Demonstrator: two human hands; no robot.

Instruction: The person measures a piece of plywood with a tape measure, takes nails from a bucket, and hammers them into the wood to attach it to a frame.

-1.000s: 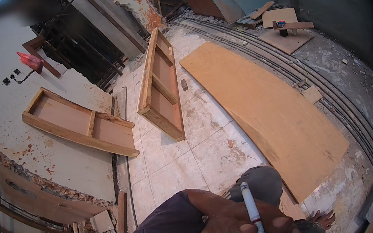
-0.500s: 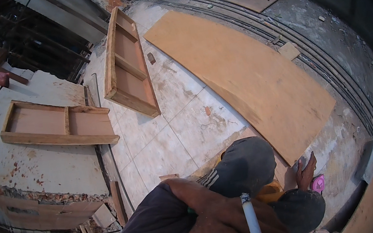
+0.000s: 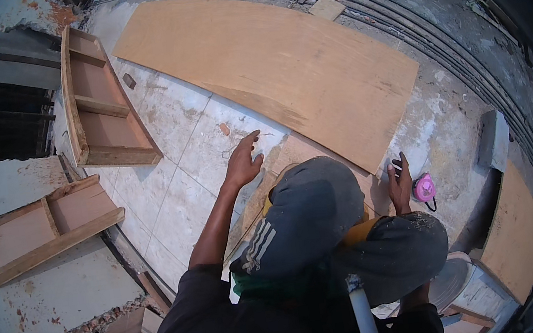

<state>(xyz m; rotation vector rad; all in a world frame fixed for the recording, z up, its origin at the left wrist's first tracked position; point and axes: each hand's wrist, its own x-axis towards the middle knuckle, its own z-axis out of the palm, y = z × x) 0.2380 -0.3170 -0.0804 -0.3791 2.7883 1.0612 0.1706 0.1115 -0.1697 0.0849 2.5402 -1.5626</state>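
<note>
My left hand [image 3: 243, 163] reaches out over the tiled floor, fingers apart, holding nothing. It is just short of the long edge of a large plywood sheet [image 3: 279, 62] lying on the floor. My right hand [image 3: 400, 184] is beside the sheet's near corner, fingers stretched and apart; whether it touches the wood I cannot tell. Close to that hand lies a round pink object [image 3: 424, 188] with a black strap, resembling a tape measure. A lit-looking cigarette [image 3: 362, 316] juts into the bottom of the view, held by neither hand. My bent knees [image 3: 316, 204] are between my arms.
Two wooden frames with panel backs, one standing [image 3: 104, 104] and one lying [image 3: 50, 227], are on the left. Long dark rods [image 3: 446, 90] run behind the sheet. A grey block [image 3: 493, 140] and another plywood piece [image 3: 514, 234] are at right; a brick chip [image 3: 224, 129] lies on the tiles.
My left hand has moved from near the cigarette out over the tiles, leaving the cigarette behind. The right hand stays by the sheet's corner. The view has shifted, so the surroundings sit farther left.
</note>
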